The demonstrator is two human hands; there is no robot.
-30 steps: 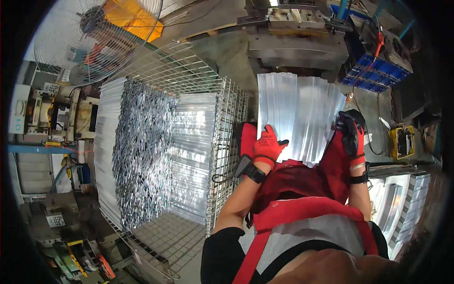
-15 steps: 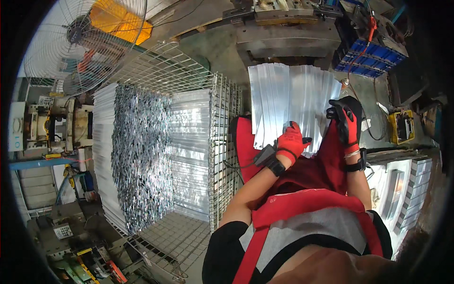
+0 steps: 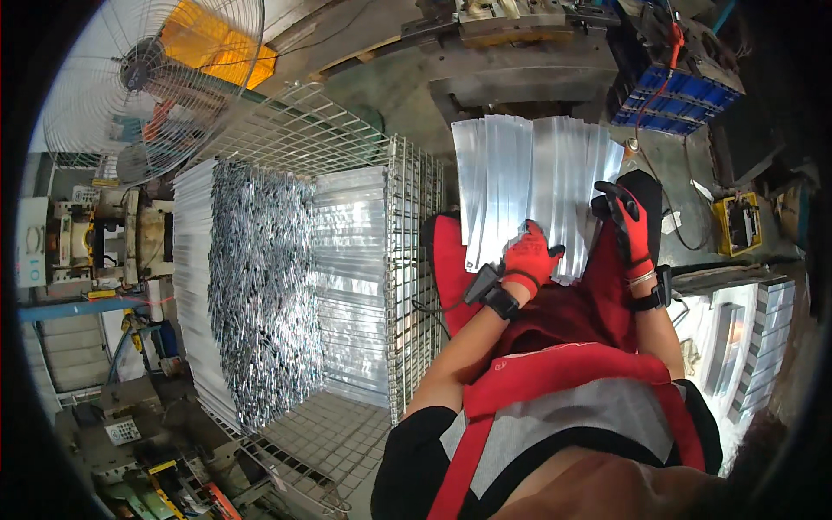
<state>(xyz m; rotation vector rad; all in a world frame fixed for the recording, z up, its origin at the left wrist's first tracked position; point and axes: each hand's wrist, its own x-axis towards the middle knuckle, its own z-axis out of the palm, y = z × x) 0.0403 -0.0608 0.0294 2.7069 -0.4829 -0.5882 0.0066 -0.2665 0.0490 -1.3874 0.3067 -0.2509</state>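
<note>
A layered bundle of long silvery metal strips (image 3: 511,173) lies across my lap, its far end reaching toward the machine. My left hand (image 3: 531,258), in a red glove, rests on the near part of the strips. Its index finger is stretched forward and the thumb is out to the side; nothing shows in its grasp. At the bundle's right edge, over my right knee, is my right hand (image 3: 631,224), in a red glove with black fingers. Its fingers are bent loosely and apart, with nothing visible between them. Both wrists carry dark strapped-on devices.
On my left stands a wire cage (image 3: 414,277) packed with stacked metal strips (image 3: 264,286). A large fan (image 3: 143,74) is behind it. Ahead sits a heavy metal machine base (image 3: 520,78), with a blue crate (image 3: 672,100) beside it. Farther right is a yellow basket (image 3: 737,224).
The left hand has shifted slightly on the strips, and its thumb has turned. My right hand's fingers have moved slightly at the bundle's edge. The view has tilted a little.
</note>
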